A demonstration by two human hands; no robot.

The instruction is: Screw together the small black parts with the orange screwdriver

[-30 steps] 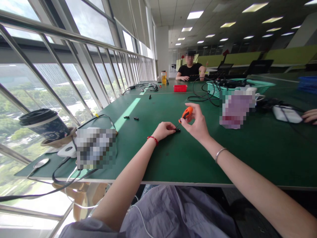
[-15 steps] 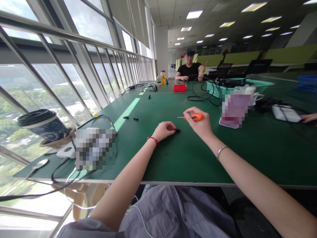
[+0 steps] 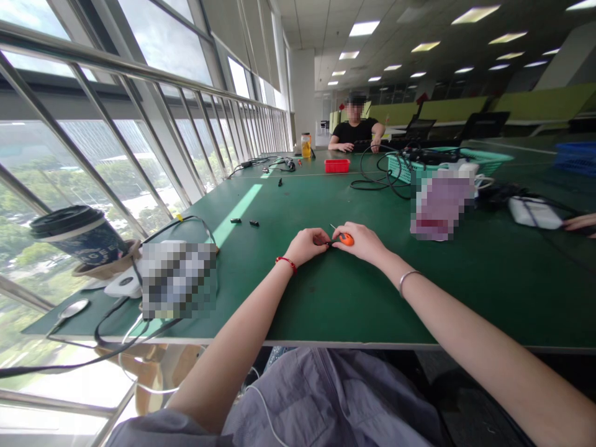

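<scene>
My left hand [image 3: 310, 245], with a red bracelet at its wrist, pinches a small black piece [image 3: 332, 241] just above the green table [image 3: 372, 298]. Closed around an orange-and-black screwdriver [image 3: 346, 239] is my right hand [image 3: 363, 241], whose fingertips meet the black piece from the other side. The screwdriver's thin metal shaft points up and away to the left, clear of the piece. Two similar small black pieces [image 3: 244, 221] lie farther off to the left. The exact kind of the black piece is too small to tell.
A red tray [image 3: 337, 166] and a jar of yellow liquid [image 3: 306, 146] stand at the back. A green basket [image 3: 493, 162] with cables and a blurred phone [image 3: 437, 205] are to the right. At left are a lidded cup [image 3: 77, 233] and cables. A person [image 3: 356, 130] sits opposite.
My right hand has moved left and down with the screwdriver, which has turned, and now meets my left hand at the black piece. My left hand has barely moved.
</scene>
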